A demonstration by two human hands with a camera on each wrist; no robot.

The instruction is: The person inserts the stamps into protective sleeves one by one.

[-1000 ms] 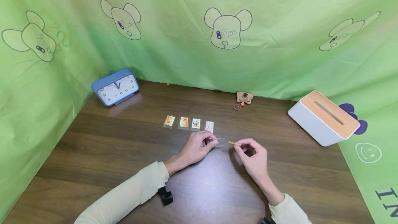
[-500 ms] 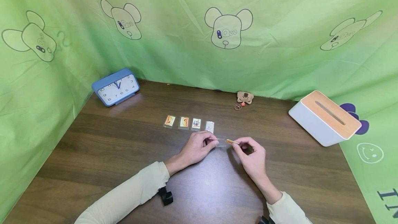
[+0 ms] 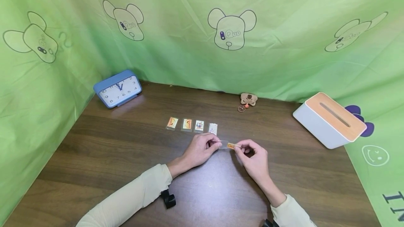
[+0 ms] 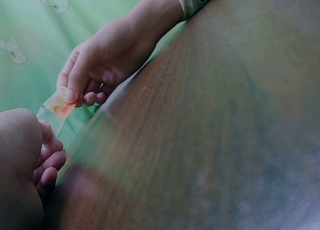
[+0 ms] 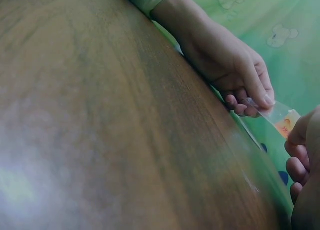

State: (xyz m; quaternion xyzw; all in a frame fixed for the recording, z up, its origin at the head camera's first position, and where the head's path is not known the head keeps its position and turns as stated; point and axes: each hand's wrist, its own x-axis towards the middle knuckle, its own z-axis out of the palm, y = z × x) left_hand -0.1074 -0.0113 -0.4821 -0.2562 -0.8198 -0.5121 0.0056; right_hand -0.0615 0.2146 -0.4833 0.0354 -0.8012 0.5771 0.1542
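Observation:
Over the middle of the table, my left hand (image 3: 200, 148) pinches a small clear plastic sleeve (image 3: 224, 144) between thumb and fingers. My right hand (image 3: 256, 160) pinches a small orange-and-white stamp (image 3: 232, 145) by its outer end. The stamp's other end meets the sleeve's right edge and, in the left wrist view, the stamp (image 4: 61, 106) overlaps the clear film (image 4: 51, 121). From the right wrist, the orange print (image 5: 286, 124) shows between the sleeve and my right fingers. Just beyond my left hand lies a pale sleeved stamp (image 3: 213, 128), its lower part close to my knuckles.
Three more sleeved stamps, one of them orange (image 3: 172, 122), continue the row to the left. A blue clock (image 3: 118, 88) stands at back left. A brown bear-shaped keychain (image 3: 248, 98) lies at the back, and a tissue box (image 3: 328, 120) sits on the right.
My right hand has moved left, bringing the stamp to the sleeve's edge, and the stamp has turned to show more of its printed face. My left hand has stayed in place.

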